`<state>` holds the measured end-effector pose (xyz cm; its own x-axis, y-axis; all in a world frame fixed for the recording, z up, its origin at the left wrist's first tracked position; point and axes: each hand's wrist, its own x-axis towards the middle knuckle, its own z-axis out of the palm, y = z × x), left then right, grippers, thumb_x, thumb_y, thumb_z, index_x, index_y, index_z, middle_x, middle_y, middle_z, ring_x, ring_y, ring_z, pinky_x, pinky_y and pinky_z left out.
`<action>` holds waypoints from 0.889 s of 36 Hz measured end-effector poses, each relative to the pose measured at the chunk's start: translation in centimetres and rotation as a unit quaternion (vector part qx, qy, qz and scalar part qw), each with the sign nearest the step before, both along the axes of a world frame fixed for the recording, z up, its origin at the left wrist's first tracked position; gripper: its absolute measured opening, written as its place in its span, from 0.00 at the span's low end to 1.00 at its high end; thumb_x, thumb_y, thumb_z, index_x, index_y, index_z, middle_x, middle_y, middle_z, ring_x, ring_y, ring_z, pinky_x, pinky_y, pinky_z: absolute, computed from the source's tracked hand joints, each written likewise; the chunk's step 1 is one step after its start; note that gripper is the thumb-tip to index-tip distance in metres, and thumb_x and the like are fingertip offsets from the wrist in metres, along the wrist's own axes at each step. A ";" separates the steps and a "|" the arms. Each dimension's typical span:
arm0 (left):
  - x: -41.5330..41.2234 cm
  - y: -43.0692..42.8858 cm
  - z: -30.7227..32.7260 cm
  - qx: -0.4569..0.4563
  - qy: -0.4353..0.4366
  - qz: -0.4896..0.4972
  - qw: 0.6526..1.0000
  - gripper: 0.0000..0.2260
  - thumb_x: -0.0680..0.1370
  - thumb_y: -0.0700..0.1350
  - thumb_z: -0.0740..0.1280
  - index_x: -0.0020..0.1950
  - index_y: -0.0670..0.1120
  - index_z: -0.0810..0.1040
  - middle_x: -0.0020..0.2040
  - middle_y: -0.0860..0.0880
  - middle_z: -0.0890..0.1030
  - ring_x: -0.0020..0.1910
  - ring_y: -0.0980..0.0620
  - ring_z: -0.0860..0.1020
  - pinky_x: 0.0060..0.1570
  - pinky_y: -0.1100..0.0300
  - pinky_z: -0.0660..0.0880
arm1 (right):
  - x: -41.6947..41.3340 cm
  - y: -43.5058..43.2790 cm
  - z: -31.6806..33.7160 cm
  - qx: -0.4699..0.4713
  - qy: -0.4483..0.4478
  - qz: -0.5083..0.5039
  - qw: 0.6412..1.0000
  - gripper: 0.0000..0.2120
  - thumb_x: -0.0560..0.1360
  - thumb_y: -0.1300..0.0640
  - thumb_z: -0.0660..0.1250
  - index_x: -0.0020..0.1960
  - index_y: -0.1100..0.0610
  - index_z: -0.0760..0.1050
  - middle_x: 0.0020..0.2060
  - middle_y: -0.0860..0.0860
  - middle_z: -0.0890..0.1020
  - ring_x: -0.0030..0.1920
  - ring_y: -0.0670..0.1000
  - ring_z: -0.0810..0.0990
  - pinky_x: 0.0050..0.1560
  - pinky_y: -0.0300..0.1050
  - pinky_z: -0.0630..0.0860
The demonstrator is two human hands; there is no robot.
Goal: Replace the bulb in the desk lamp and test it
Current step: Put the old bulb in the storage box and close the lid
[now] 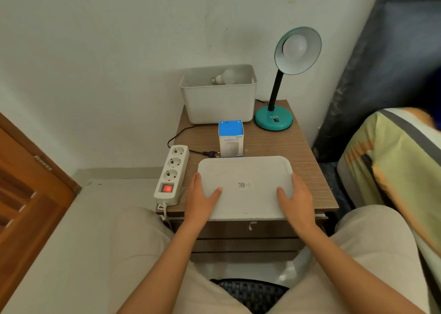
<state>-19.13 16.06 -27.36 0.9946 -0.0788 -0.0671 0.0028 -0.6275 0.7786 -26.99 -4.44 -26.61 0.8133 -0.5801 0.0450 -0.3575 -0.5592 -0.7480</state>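
A teal desk lamp (274,120) stands at the back right of the small wooden table (307,170), its shade tilted toward me with an unlit white bulb (294,47) in it. Its black plug (210,153) lies loose on the table, beside the white power strip (172,170) whose red switch glows. A second bulb (226,77) lies in the white bin (218,103) at the back. My left hand (202,194) and right hand (297,199) grip the two sides of a flat white tray (245,175) at the table's front.
A blue and white humidifier box (231,138) stands between the tray and the bin. A wooden door (23,194) is at the left, a bed with striped cover (393,165) at the right. I sit on a dark mesh seat (250,292).
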 end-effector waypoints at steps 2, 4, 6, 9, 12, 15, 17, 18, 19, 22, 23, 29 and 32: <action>-0.2 0.3 0.7 -0.013 -0.007 -0.002 1.000 0.35 0.76 0.53 0.67 0.77 0.44 0.53 0.76 0.47 0.58 0.74 0.48 0.59 0.72 0.51 0.59 | -0.4 0.1 0.6 0.006 -0.013 0.000 1.000 0.28 0.76 0.55 0.63 0.73 0.61 0.58 0.70 0.58 0.68 0.70 0.57 0.66 0.70 0.51 0.63; 0.0 0.5 1.9 -0.033 -0.018 -0.002 0.999 0.35 0.76 0.51 0.67 0.77 0.44 0.53 0.77 0.47 0.58 0.74 0.48 0.58 0.72 0.52 0.58 | -0.4 0.1 1.7 0.010 -0.030 0.003 1.000 0.29 0.76 0.55 0.63 0.73 0.60 0.57 0.72 0.57 0.65 0.72 0.56 0.64 0.71 0.51 0.61; 0.6 0.6 3.5 -0.047 -0.037 -0.001 0.998 0.35 0.76 0.50 0.68 0.77 0.44 0.53 0.76 0.47 0.58 0.74 0.48 0.58 0.73 0.52 0.58 | 0.2 0.2 3.3 0.011 -0.050 0.008 0.999 0.29 0.77 0.54 0.63 0.74 0.58 0.57 0.72 0.55 0.65 0.72 0.55 0.63 0.71 0.51 0.61; 2.5 1.1 6.4 -0.051 -0.078 0.005 0.996 0.34 0.75 0.50 0.68 0.76 0.44 0.56 0.75 0.46 0.61 0.73 0.47 0.61 0.71 0.51 0.61 | 1.9 0.7 6.3 0.015 -0.100 0.022 0.995 0.27 0.76 0.56 0.63 0.72 0.58 0.59 0.68 0.55 0.69 0.67 0.53 0.69 0.65 0.48 0.67; 5.0 1.3 9.3 -0.055 -0.108 0.005 0.993 0.32 0.74 0.50 0.69 0.74 0.44 0.59 0.73 0.46 0.64 0.71 0.46 0.64 0.69 0.50 0.63 | 4.5 0.8 9.4 0.004 -0.133 0.033 0.991 0.24 0.76 0.58 0.64 0.69 0.59 0.63 0.64 0.55 0.73 0.62 0.51 0.71 0.58 0.40 0.65; 8.0 1.2 11.8 -0.057 -0.120 0.010 0.991 0.31 0.75 0.48 0.69 0.73 0.42 0.61 0.72 0.45 0.65 0.70 0.48 0.64 0.65 0.60 0.63 | 7.9 0.5 12.1 0.001 -0.135 0.039 0.990 0.23 0.75 0.60 0.64 0.69 0.63 0.64 0.64 0.57 0.72 0.65 0.56 0.70 0.56 0.35 0.60; 10.0 1.0 13.1 -0.058 -0.123 0.014 0.991 0.29 0.75 0.46 0.69 0.73 0.42 0.61 0.71 0.45 0.66 0.68 0.49 0.65 0.59 0.66 0.60 | 10.4 0.3 13.5 0.001 -0.137 0.048 0.989 0.23 0.75 0.59 0.64 0.68 0.63 0.64 0.63 0.58 0.73 0.64 0.57 0.70 0.58 0.40 0.64; 11.0 1.0 13.7 -0.059 -0.120 0.015 0.991 0.29 0.75 0.46 0.69 0.73 0.41 0.61 0.71 0.45 0.65 0.69 0.49 0.65 0.57 0.67 0.59 | 11.5 0.1 14.0 -0.002 -0.135 0.052 0.990 0.23 0.75 0.59 0.65 0.67 0.62 0.65 0.61 0.57 0.74 0.63 0.57 0.71 0.57 0.41 0.66; 12.2 0.8 14.3 -0.058 -0.116 0.013 0.991 0.29 0.76 0.46 0.68 0.73 0.41 0.61 0.72 0.44 0.65 0.69 0.48 0.65 0.57 0.66 0.59 | 12.7 0.0 14.6 -0.005 -0.133 0.055 0.990 0.21 0.75 0.59 0.65 0.66 0.63 0.66 0.60 0.58 0.75 0.61 0.57 0.72 0.53 0.39 0.66; 15.7 0.3 15.6 -0.050 -0.109 0.009 0.993 0.29 0.76 0.45 0.68 0.72 0.39 0.61 0.72 0.43 0.64 0.69 0.47 0.64 0.60 0.63 0.60 | 16.2 -0.7 16.0 -0.001 -0.124 0.063 0.990 0.21 0.75 0.59 0.65 0.66 0.64 0.66 0.61 0.60 0.74 0.61 0.58 0.71 0.53 0.40 0.65; 16.9 0.1 16.0 -0.047 -0.109 0.008 0.993 0.29 0.76 0.45 0.68 0.72 0.39 0.61 0.72 0.42 0.64 0.70 0.47 0.64 0.61 0.62 0.61 | 17.4 -0.9 16.3 0.001 -0.120 0.066 0.991 0.22 0.75 0.58 0.64 0.67 0.64 0.66 0.62 0.60 0.73 0.62 0.58 0.71 0.54 0.41 0.64; 23.3 -0.9 16.4 -0.044 -0.079 -0.006 0.996 0.28 0.76 0.46 0.69 0.72 0.41 0.62 0.72 0.44 0.64 0.69 0.46 0.65 0.56 0.64 0.60 | 23.6 -2.3 16.1 0.023 -0.097 0.073 0.992 0.19 0.75 0.59 0.64 0.63 0.67 0.68 0.60 0.62 0.75 0.59 0.58 0.72 0.48 0.36 0.62; 26.5 -1.4 16.1 -0.037 -0.061 -0.016 0.997 0.25 0.75 0.47 0.68 0.69 0.42 0.65 0.69 0.44 0.67 0.65 0.47 0.68 0.54 0.60 0.64 | 26.5 -2.9 15.5 0.031 -0.085 0.072 0.993 0.15 0.75 0.58 0.64 0.57 0.67 0.70 0.53 0.61 0.77 0.54 0.58 0.75 0.47 0.41 0.66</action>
<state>7.34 14.65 -11.30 0.9918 -0.1116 0.0617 -0.1145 -0.5662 0.8163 -0.53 -7.33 -11.13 0.8722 -0.4634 0.1562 -0.1429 -0.5470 -0.8248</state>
